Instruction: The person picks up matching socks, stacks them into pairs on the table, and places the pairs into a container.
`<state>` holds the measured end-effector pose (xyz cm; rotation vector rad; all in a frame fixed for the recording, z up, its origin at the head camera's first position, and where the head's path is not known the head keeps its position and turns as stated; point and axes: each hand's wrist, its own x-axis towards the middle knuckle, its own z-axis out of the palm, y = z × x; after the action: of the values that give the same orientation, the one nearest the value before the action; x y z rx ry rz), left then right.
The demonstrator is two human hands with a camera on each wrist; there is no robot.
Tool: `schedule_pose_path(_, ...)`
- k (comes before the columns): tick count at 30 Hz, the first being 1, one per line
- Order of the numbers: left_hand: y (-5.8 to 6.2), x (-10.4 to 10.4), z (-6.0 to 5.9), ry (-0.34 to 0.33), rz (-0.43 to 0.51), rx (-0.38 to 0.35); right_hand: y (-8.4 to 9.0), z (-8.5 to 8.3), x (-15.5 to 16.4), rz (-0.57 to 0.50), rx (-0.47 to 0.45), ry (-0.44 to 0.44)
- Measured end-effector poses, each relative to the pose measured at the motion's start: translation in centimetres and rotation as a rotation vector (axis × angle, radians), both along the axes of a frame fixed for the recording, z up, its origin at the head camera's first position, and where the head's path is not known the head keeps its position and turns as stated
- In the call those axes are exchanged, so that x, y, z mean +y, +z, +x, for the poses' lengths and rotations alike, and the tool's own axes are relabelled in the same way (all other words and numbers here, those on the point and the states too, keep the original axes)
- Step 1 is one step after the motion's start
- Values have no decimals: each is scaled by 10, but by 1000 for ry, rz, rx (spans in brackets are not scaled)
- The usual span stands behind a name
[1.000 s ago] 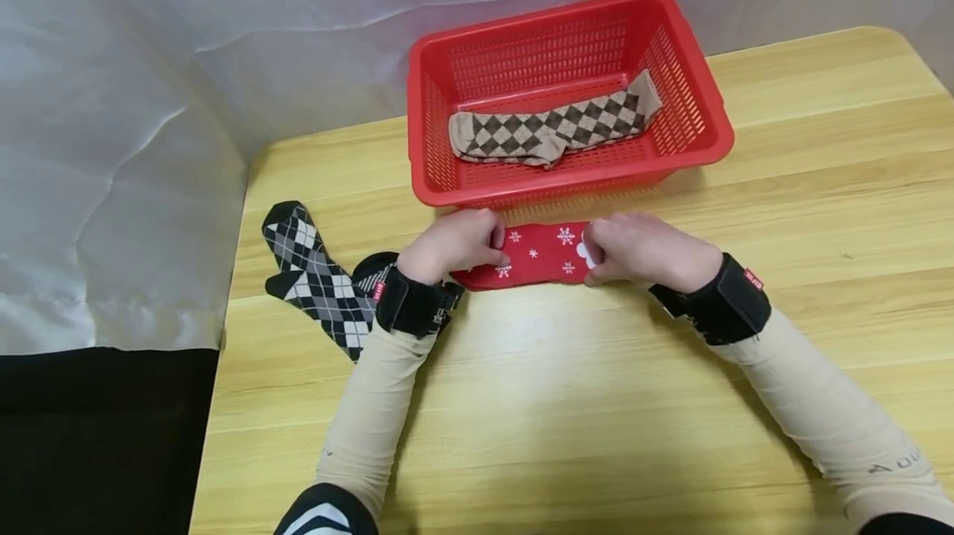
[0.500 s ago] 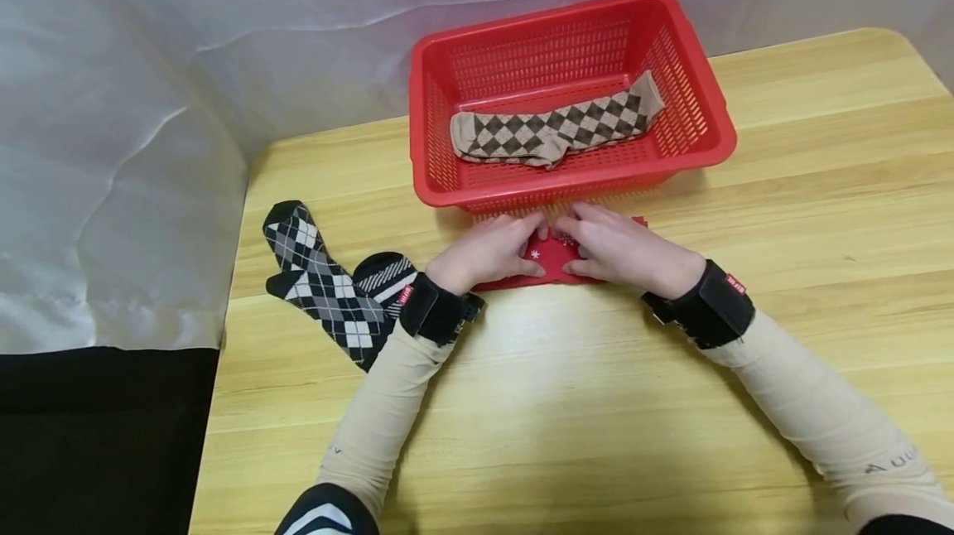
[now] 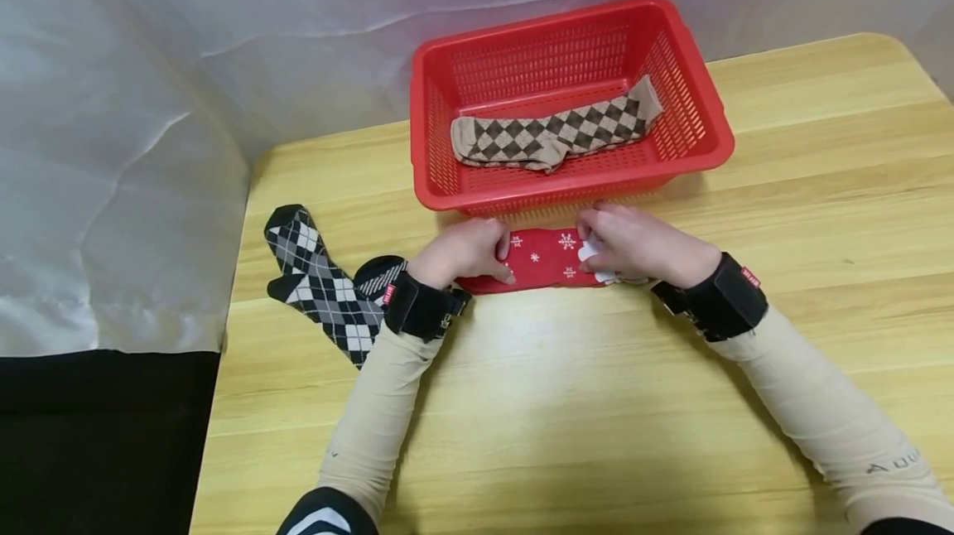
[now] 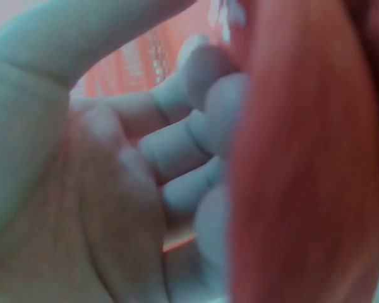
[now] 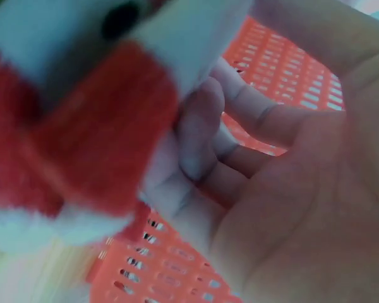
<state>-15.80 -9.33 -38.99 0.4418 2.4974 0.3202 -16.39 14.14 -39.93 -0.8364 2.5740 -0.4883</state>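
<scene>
In the head view, the left hand and right hand pinch opposite ends of a red snowflake cloth on the table, just in front of the red basket. The right sleeve reads something like "A OU" (the rest escapes me); the red wrist tags are too small to read. The left wrist view shows fingers curled against red fabric; the right wrist view, fingers on its red-and-white end.

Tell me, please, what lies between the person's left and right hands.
In the head view, red snowflake-patterned cloth lies between the left hand and the right hand.
</scene>
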Motion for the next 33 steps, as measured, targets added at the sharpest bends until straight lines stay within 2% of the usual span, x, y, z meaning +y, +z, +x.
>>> schedule_pose_path(4, 4, -9, -1, 34, -28, -60, 3, -4, 5, 20, -48, -30)
schedule_pose_path(11, 8, -18, -3, -66, -58, -101, 7, -7, 16, 40, -120, -58)
schedule_pose_path(15, 10, -18, -2, -73, -58, -124, 10, -9, 21, 50, -144, -58)
schedule_pose_path(22, 11, -10, 2, -56, -155, -50, 16, -9, 24, 136, -169, -45)
schedule_pose_path(26, 12, -10, 3, -38, -163, -37, 17, -10, 24, 187, -173, -45)
schedule_pose_path(29, 11, -11, 2, -18, -99, -6, 17, -10, 25, 176, -176, -58)
schedule_pose_path(33, 9, -8, 1, -36, 72, 119, 16, -10, 25, 28, -122, -99)
